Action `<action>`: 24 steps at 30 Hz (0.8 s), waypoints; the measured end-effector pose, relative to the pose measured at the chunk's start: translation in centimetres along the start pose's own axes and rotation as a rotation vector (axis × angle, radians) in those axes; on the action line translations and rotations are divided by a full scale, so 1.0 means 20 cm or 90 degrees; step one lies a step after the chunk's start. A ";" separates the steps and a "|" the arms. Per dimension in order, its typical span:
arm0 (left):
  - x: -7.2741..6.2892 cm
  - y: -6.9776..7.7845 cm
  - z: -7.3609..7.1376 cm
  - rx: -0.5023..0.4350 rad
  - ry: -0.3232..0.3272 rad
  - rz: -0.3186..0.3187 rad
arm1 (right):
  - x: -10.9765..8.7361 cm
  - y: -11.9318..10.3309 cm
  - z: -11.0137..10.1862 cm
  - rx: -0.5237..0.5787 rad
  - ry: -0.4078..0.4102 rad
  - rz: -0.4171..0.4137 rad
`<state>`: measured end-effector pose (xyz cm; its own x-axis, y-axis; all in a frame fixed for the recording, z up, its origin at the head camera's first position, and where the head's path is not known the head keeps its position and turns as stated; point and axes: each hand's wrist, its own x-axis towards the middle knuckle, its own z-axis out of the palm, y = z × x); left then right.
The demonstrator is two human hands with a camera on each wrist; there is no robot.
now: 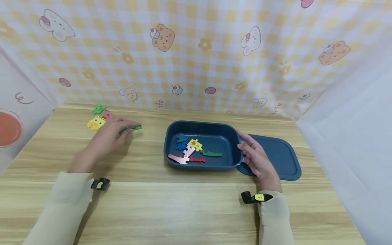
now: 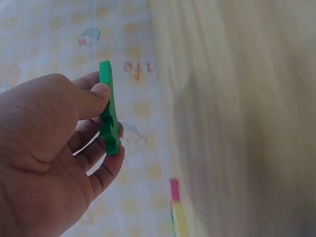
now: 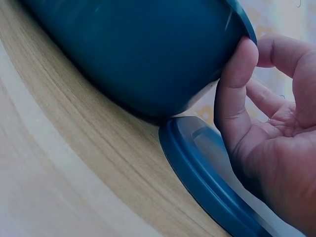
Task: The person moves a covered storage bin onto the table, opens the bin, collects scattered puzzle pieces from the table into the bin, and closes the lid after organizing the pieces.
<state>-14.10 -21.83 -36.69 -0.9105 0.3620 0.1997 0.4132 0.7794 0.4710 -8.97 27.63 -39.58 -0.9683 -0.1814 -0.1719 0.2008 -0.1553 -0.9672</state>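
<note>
My left hand (image 1: 108, 137) pinches a green puzzle piece (image 2: 109, 136) between thumb and fingers, above the left part of the table. In the left wrist view the piece stands edge-on, with a notched outline. My right hand (image 1: 258, 160) grips the right end of a dark blue box (image 1: 220, 141) at its rim, the thumb pressed on the outside wall in the right wrist view. Inside the box several puzzle pieces lie in a loose heap toward its left: a yellow piece (image 1: 197, 145), a long pink piece (image 1: 177, 159), a green strip (image 1: 212, 154), and red and blue ones.
Beside the box on the right, a dark blue lid (image 1: 283, 160) lies flat, partly behind my right hand. A yellow giraffe-face piece (image 1: 95, 123), a green piece (image 1: 98, 109) and a pink piece (image 1: 107, 113) lie at the back left. A checked curtain (image 1: 196, 68) hangs behind the table.
</note>
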 end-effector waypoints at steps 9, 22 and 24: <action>0.12 0.17 0.02 -0.026 -0.022 0.020 | 0.00 0.01 -0.01 0.012 -0.018 -0.003; 0.18 0.48 0.05 -0.033 -0.066 0.072 | 0.01 0.01 0.00 0.018 -0.010 0.006; 0.18 0.52 0.07 -0.031 -0.075 0.084 | 0.01 0.00 0.00 0.016 -0.009 0.007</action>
<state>-13.11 -11.79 -32.25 -0.8390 0.5193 0.1624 0.5256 0.6962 0.4890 -9.14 27.57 -39.69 -0.9639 -0.1973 -0.1790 0.2148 -0.1781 -0.9603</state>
